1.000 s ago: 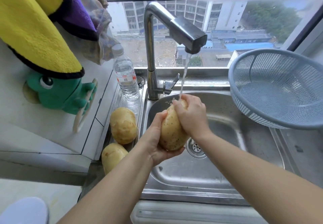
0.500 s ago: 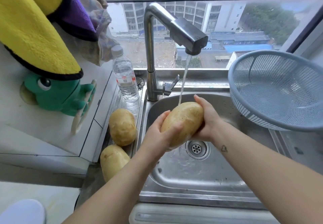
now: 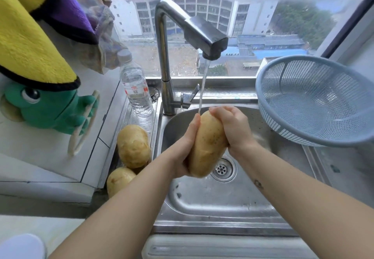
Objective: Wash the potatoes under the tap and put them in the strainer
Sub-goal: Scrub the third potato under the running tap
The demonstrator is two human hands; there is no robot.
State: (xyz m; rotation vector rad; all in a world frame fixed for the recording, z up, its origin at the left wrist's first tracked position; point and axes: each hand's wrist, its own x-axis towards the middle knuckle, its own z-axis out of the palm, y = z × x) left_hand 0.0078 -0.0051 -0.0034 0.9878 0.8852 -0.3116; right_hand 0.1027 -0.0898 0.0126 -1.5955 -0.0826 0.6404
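A large yellow-brown potato (image 3: 208, 147) stands nearly upright over the steel sink (image 3: 212, 204), its top end under the water running from the tap (image 3: 204, 34). My left hand (image 3: 186, 143) grips its left side and lower end. My right hand (image 3: 234, 127) curls over its top right. Two more potatoes lie on the ledge left of the sink, one (image 3: 133, 145) behind the other (image 3: 119, 179). The blue plastic strainer (image 3: 315, 99) leans tilted at the sink's right, with nothing in it.
A water bottle (image 3: 136, 88) stands left of the tap base. A green frog-shaped holder (image 3: 46, 107) and yellow and purple cloths (image 3: 30, 42) hang on the left wall. The drain (image 3: 221, 168) sits below the potato. A window runs behind the sink.
The potato has turned from lying crosswise to standing nearly upright under the stream. My right hand moved from behind it to over its top right; my left hand slid lower along its side.
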